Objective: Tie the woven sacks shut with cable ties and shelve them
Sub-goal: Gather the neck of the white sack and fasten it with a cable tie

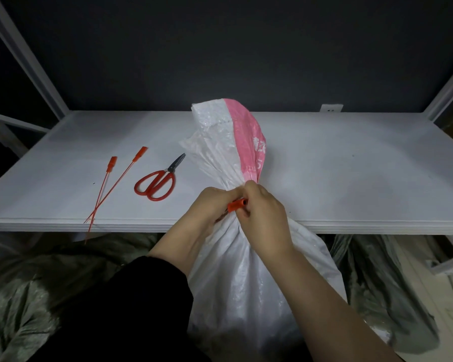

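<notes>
Two loose ties (112, 162), scissors (167, 174), one white sack (246, 283)

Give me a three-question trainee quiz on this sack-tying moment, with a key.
1. True or false: the scissors lie on the shelf, left of the sack.
2. How many spare cable ties lie on the shelf?
3. The left hand and right hand work the orange tie at the sack's: A) base, B) gathered neck, C) pink top.
Key: 1 true; 2 two; 3 B.

Wht/pink sack (246, 283), orange tie (237, 205) at neck
</notes>
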